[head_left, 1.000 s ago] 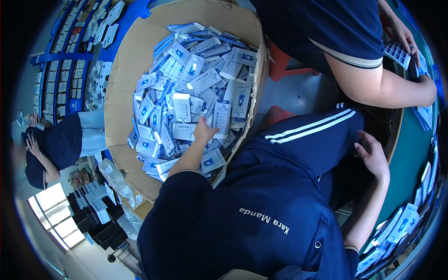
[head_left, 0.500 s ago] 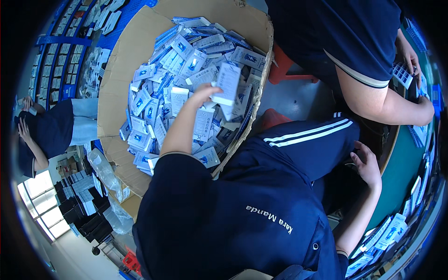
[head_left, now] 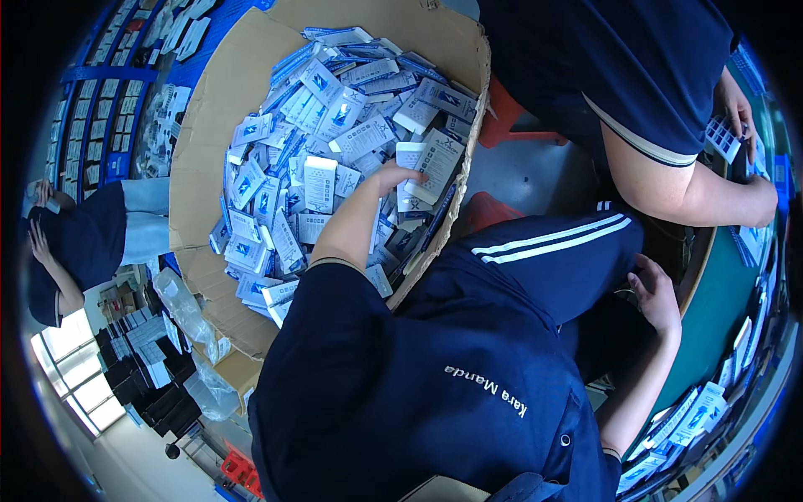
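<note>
My left hand [head_left: 391, 177] reaches into a big cardboard box [head_left: 201, 159] piled with several small white-and-blue packs [head_left: 322, 180]. It grips a few of these packs [head_left: 427, 163] together, held just above the pile near the box's right wall. My right hand [head_left: 657, 294] rests with fingers apart on my dark trouser leg with white stripes [head_left: 552, 243], beside the curved edge of a green table [head_left: 711, 309]. It holds nothing.
A co-worker in a dark shirt [head_left: 619, 67] leans over the green table at the upper right, a hand [head_left: 736, 105] on small packs. More packs [head_left: 694, 414] lie along the table's lower right. Another person [head_left: 71, 238] stands far left. Blue racks [head_left: 109, 92] and plastic bags [head_left: 180, 301] flank the box.
My left hand dug into the pile, closed on a few packs and lifted them toward the box's right wall. My right hand stayed by my leg.
</note>
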Motion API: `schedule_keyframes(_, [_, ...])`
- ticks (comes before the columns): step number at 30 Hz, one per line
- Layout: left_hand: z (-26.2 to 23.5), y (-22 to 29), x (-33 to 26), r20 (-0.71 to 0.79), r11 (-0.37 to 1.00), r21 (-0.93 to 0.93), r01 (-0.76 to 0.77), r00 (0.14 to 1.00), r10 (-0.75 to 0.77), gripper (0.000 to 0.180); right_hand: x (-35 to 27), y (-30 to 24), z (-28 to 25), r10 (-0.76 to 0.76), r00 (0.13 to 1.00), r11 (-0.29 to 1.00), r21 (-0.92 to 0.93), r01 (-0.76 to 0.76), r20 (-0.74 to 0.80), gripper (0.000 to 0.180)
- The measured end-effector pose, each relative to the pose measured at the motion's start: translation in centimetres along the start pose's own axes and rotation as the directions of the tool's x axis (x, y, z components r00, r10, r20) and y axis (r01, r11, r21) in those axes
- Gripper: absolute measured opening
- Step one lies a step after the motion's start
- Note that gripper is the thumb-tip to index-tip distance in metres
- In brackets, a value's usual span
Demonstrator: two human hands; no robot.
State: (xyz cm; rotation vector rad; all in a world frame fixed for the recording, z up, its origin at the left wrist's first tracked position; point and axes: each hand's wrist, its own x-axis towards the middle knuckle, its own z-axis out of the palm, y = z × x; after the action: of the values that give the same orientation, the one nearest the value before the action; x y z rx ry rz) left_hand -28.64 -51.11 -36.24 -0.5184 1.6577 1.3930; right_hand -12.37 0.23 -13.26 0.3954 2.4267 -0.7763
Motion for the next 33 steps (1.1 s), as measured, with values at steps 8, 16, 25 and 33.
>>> schedule_keyframes(8, [2.9, -1.7, 0.6, -0.263, 0.951, 0.142, -0.274, 0.916, 0.304, 0.068, -0.1, 0.7, 0.4, -0.043, 0.999, 0.999, -0.008, 0.043, -0.019, 0.044])
schedule_keyframes(16, [-5.0, 1.7, -3.8, -0.296, 0.947, 0.08, -0.31, 0.9, 0.319, 0.052, -0.4, -0.1, 0.0, -0.054, 0.999, 0.998, 0.022, 0.054, -0.002, 0.043])
schedule_keyframes(25, [-8.3, 2.1, -8.0, -0.204, 0.94, -0.27, -0.207, 0.967, 0.154, 0.055, -0.5, 0.0, -0.1, -0.043, 0.999, 0.998, 0.052, 0.042, 0.011, 0.045])
schedule_keyframes(33, [0.7, -2.3, 1.0, 0.067, 0.962, 0.203, -0.183, 0.983, 0.173, 0.065, -0.1, 0.0, 0.3, -0.059, 0.998, 0.997, 0.045, 0.059, -0.004, 0.045])
